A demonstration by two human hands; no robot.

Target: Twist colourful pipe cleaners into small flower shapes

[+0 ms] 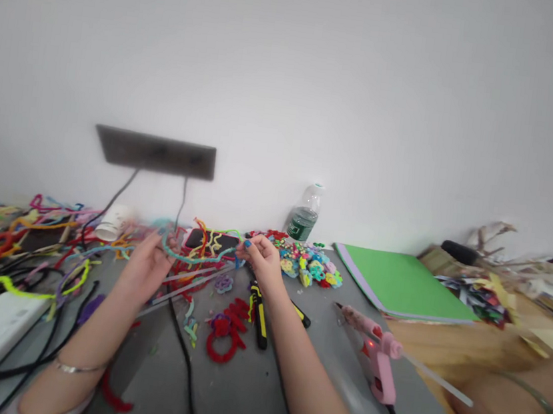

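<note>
My left hand (146,265) and my right hand (261,256) are stretched out over a grey table (234,390). Between them they hold a teal pipe cleaner (194,257), bent in a sagging curve. Each hand pinches one end of it with closed fingers. Under the hands lie red pipe-cleaner shapes (225,335), a small purple one (222,284) and a yellow-and-black tool (259,312).
A tangle of coloured pipe cleaners (8,255) covers the left side. Small coloured flowers (307,264), a water bottle (304,214), a green folder (401,283) and a pink glue gun (378,360) lie to the right. Another person's arm (519,405) rests at right. Black cables (183,350) cross the table.
</note>
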